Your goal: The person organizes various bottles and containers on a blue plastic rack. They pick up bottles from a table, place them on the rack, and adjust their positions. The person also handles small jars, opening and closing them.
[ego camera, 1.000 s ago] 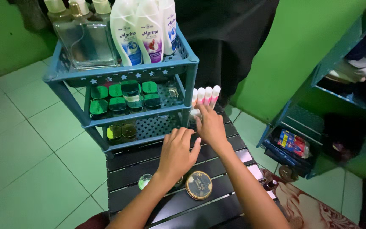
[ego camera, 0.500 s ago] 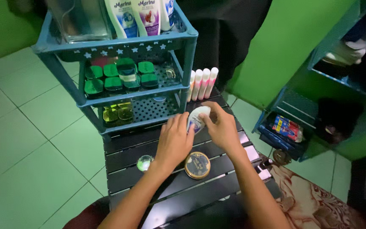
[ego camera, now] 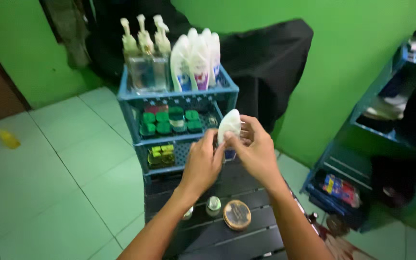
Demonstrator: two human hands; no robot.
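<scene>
Both my hands hold a small white bottle upright in the air in front of the blue plastic rack. My left hand grips its lower left side. My right hand wraps its right side and base. Below my wrists, a round gold-rimmed tin and a small clear jar lie on the black slatted table.
The rack carries clear pump bottles and white lotion bottles on top, green-lidded jars in the middle and yellowish jars below. A black cloth hangs behind. A blue shelf unit stands at the right.
Both hands have lifted the white bottle off the table and up before the rack. The camera has tilted upward, showing more of the rack and wall.
</scene>
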